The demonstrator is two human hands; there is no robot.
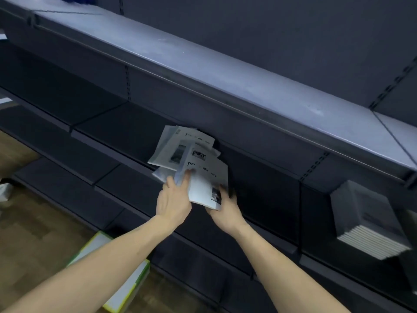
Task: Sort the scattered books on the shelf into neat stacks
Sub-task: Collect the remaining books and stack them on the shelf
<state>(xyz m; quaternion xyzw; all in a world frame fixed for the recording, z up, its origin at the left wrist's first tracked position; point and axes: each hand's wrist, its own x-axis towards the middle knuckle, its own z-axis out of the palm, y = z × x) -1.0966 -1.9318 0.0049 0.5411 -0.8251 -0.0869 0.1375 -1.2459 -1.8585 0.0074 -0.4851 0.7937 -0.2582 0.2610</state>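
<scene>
While both bare arms reach toward a dark metal shelf unit (140, 132), the right hand (225, 211) grips the lower corner of a thin white paperback book (206, 184), and the left hand (172, 201) pinches its left edge. More white books (178, 146) lie fanned beneath it. A neat stack of matching white books (370, 222) sits at far right.
</scene>
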